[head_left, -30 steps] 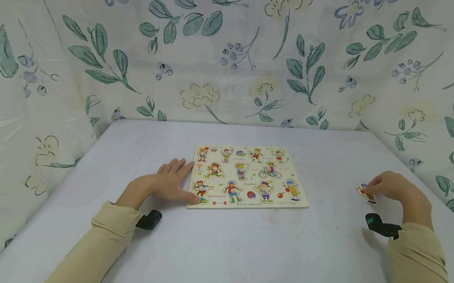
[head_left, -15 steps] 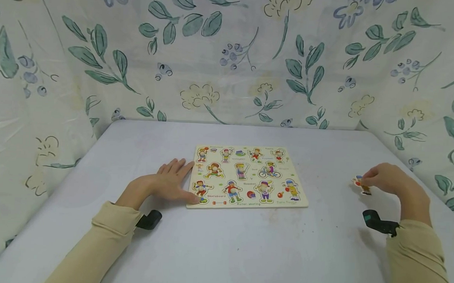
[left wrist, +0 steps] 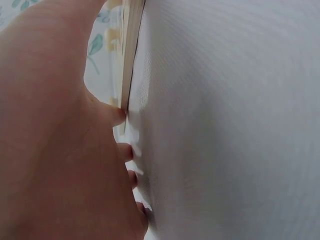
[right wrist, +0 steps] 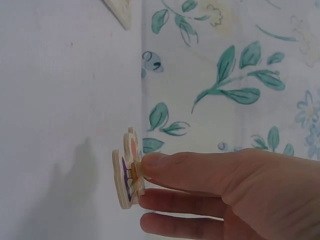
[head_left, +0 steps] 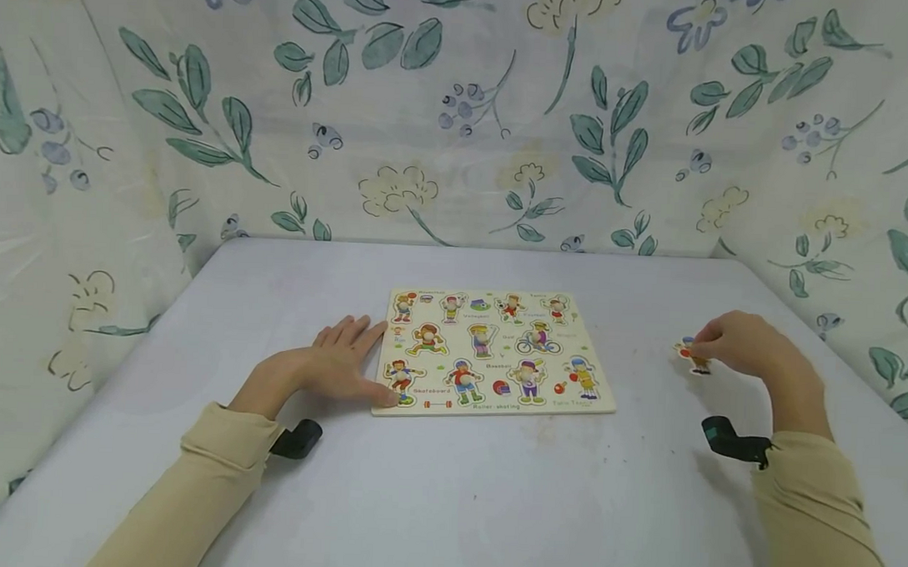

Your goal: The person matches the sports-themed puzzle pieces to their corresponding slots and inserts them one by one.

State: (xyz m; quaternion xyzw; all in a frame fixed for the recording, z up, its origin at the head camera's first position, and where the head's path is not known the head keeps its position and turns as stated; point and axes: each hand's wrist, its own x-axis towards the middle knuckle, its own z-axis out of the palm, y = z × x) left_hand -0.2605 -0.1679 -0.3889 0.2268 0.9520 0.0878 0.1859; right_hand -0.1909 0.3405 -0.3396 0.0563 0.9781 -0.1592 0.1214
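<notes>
In the head view a wooden puzzle board [head_left: 451,363] with several printed sports figures lies flat on the table. My left hand [head_left: 316,375] rests at its left edge, fingers spread on the table and thumb on the near left corner. The left wrist view has the same hand [left wrist: 65,135] beside the board's pale side edge [left wrist: 131,55]. Off to the board's right, my right hand [head_left: 759,353] pinches a small figure-shaped puzzle piece [head_left: 697,365]. Close up in the right wrist view, thumb and fingers hold this piece [right wrist: 120,180] by its knob, above the table.
A white cloth covers the table [head_left: 491,502]. Floral cloth [head_left: 466,150] hangs behind it and along both sides. Small dark specks [head_left: 625,460] dot the cloth right of the board. Each wrist carries a black camera mount [head_left: 734,441].
My right hand has lifted the puzzle piece off the table and carried it leftward and slightly away from me, nearer the board. My left hand has stayed on the board's edge.
</notes>
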